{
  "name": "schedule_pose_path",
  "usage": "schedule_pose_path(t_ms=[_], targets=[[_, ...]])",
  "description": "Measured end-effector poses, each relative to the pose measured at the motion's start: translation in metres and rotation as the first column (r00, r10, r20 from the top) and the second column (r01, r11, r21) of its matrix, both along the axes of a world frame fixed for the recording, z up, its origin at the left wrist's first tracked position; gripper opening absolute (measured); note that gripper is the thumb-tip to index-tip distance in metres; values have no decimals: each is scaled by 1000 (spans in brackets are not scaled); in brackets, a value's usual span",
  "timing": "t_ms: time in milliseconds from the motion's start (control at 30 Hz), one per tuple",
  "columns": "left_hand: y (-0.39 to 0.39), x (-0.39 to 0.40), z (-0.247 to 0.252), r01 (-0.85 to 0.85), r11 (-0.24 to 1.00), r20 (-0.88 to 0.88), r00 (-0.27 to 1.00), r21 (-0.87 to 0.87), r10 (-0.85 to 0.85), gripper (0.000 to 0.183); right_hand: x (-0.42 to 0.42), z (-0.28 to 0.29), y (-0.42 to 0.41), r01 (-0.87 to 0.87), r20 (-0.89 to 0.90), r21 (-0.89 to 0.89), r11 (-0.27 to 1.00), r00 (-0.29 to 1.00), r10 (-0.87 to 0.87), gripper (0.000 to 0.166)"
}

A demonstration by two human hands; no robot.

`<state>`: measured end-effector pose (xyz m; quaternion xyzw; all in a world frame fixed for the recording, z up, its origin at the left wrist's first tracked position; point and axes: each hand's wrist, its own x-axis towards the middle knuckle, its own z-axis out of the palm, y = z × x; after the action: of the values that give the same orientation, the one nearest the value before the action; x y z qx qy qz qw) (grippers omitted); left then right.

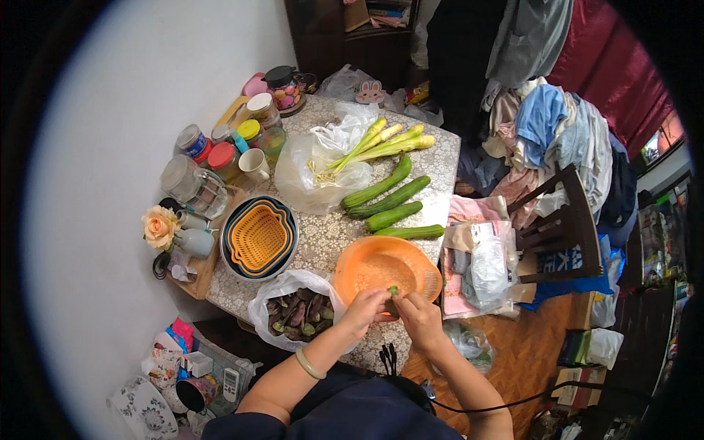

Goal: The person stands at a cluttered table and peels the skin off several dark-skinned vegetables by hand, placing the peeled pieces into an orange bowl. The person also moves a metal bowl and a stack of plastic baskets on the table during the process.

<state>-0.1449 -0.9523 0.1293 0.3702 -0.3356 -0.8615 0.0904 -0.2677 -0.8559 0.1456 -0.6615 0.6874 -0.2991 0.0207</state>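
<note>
My left hand (364, 312), with a pale bangle on its wrist, and my right hand (419, 320) meet over the near rim of an orange plastic basin (379, 269). Between their fingertips is a small piece of green vegetable (392, 291); its lower part is mostly hidden by the fingers. The basin has a slotted drain section on its right side. Left of my hands, an open white plastic bag (258, 312) holds many dark purple-green leaves (300, 316). Beyond the basin lie several long green gourds (393, 215).
Nested colander baskets (261, 236) sit left of the basin. Behind them stand jars (223, 157), a mug (254, 165) and a glass pitcher (206, 190). Pale green stalks (393, 140) and bean sprouts lie on a plastic bag (297, 170). A dark chair (561, 231) stands right; a cable crosses my right forearm.
</note>
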Motion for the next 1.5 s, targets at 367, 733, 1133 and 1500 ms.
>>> schedule_pose_path(t_ms=[367,733,1133,1500], targets=[[-19,-10,-20,-149,979,9,988,-142,151,25,-19,16,0,-120,-99,57,991,987,125,25],[-38,-9,-72,11,602,158,969,-798,191,31,-56,-28,26,7,955,161,987,251,-158,7],[-91,24,-37,616,168,638,739,-770,216,33,-88,-57,10,167,915,245,955,-366,-171,25],[-122,-3,-68,485,183,514,746,-855,424,24,-153,-178,-95,-41,874,478,877,117,-471,39]])
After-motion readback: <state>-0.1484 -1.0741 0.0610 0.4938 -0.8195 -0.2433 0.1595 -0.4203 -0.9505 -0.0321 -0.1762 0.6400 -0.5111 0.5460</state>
